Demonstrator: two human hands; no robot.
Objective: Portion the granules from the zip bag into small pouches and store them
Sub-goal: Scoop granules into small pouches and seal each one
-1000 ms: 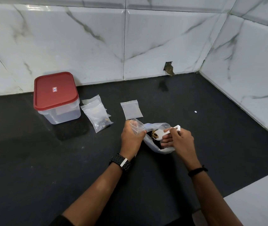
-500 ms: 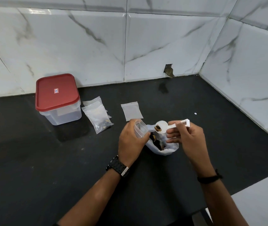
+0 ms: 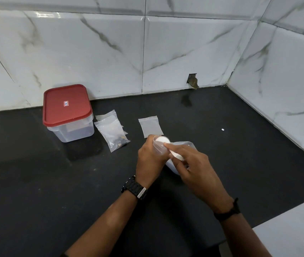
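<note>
Head view: a small clear pouch (image 3: 157, 146) is gripped in the curled fingers of the left hand (image 3: 150, 160), its mouth held upward. A white scoop (image 3: 168, 145) is pinched by its handle in the right hand (image 3: 193, 164), and its round bowl is tipped over at the pouch mouth. Whether granules are leaving the bowl cannot be told, as only its pale back is shown. The zip bag (image 3: 181, 145) is largely hidden behind both hands; only a slack strip of it is seen beside the scoop, and its contents are not visible.

Places are given from the red-lidded container (image 3: 68, 113), which stands closed at the wall on the black counter (image 3: 36, 182). Just beside it, on the side toward the hands, filled pouches (image 3: 112, 132) are lying overlapped, with dark granules gathered in a lower corner. Farther from it on the same side, an empty pouch (image 3: 150, 126) lies flat, close behind the hands.

The pouring step is judged to be under way, with storing not yet begun. Granules could be spilled onto the counter if the bowl is wider than the pouch mouth or is tipped off-centre. The mouth could also be collapsed if the thin film is squeezed too hard, and the zip bag could slump while left unheld.
</note>
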